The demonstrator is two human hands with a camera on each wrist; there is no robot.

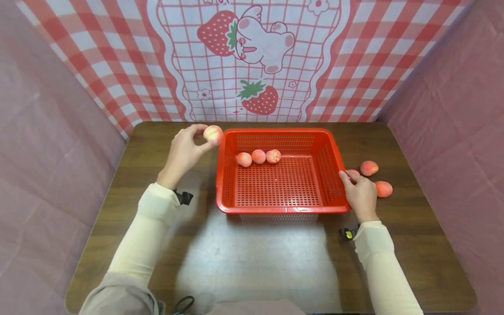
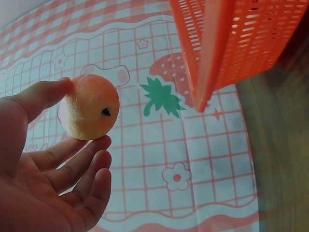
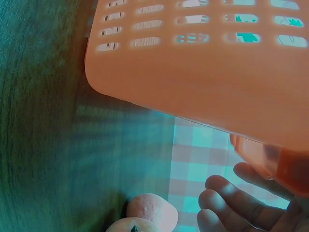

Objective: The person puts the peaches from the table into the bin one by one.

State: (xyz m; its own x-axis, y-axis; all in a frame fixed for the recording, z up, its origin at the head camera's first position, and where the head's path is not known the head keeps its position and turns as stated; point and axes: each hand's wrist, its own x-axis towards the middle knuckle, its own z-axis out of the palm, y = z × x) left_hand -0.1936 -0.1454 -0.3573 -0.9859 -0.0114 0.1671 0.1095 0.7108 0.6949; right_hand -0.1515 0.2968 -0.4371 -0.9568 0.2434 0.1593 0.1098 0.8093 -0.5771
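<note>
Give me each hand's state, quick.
Left hand: holding a round yellow-pink peach.
Right hand: gripping the red perforated plastic basket by its rim.

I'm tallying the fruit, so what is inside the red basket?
Three peaches in a row, left of centre toward the far side of the red basket. The patches of its perforated floor directly beneath them are covered.

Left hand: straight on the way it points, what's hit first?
Likely the patterned backdrop cloth, the held peach leading the left hand. The red basket has its far-left corner close beside that line; depth is unclear, so it may be clipped first.
</note>
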